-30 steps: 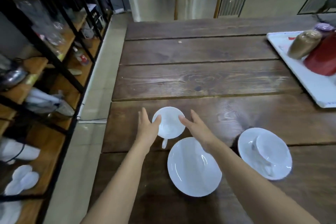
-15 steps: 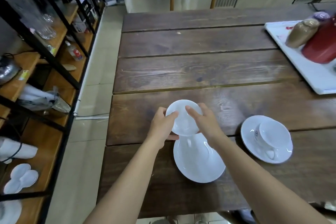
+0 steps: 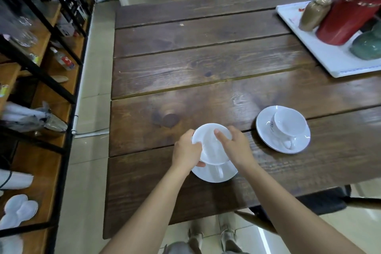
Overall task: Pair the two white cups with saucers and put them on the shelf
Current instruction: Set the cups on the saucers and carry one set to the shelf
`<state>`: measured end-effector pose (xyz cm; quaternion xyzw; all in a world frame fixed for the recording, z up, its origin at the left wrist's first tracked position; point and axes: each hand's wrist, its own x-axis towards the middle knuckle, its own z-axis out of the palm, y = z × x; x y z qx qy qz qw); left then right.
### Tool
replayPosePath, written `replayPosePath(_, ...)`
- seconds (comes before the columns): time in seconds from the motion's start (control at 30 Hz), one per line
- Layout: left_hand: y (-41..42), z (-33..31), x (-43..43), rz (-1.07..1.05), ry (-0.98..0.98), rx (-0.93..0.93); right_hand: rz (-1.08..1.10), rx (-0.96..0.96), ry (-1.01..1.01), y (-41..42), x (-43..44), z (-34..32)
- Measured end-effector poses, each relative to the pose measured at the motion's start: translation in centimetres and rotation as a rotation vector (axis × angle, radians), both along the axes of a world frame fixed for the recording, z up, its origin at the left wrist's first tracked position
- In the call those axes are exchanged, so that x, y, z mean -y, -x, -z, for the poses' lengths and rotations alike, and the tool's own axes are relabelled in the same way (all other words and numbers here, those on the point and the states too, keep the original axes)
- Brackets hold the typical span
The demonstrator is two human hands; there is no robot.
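So both arms are stretched out over the bench [image 3: 206, 80], wrists bent inward. Left hand [image 3: 186, 150] and right hand [image 3: 235, 146] have their fingers curled around opposite sides of a cup [image 3: 212, 144], gripping it right over a saucer [image 3: 214, 173], handle pointing back at the person. Can't tell if it's touching down. Second cup [image 3: 288, 123] sits on its own saucer [image 3: 266, 130] just to the right. Shelf [image 3: 51, 93] is off to the left.
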<state>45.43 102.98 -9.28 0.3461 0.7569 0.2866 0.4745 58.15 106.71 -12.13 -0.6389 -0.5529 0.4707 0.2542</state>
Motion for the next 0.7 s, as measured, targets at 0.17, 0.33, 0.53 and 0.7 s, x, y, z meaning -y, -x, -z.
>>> replayPosePath(0.17, -0.3, 0.5, 0.9, -0.016, -0.024, 0.042, -0.025, 0.064, -0.020, -0.2, 0.6, 0.6)
replayPosePath(0.33, -0.7, 0.9, 0.8, -0.005, -0.014, -0.031, -0.070, 0.098, -0.017, -0.4, 0.5, 0.7)
replayPosePath(0.53, 1.1, 1.6, 0.8, 0.038, -0.104, -0.298, -0.036, 0.219, -0.130, -1.9, -0.3, 0.3)
replayPosePath(0.7, 2.2, 2.4, 1.3, -0.202, -0.010, -0.018, 0.107, 0.116, -0.072, -3.1, 0.2, 0.4)
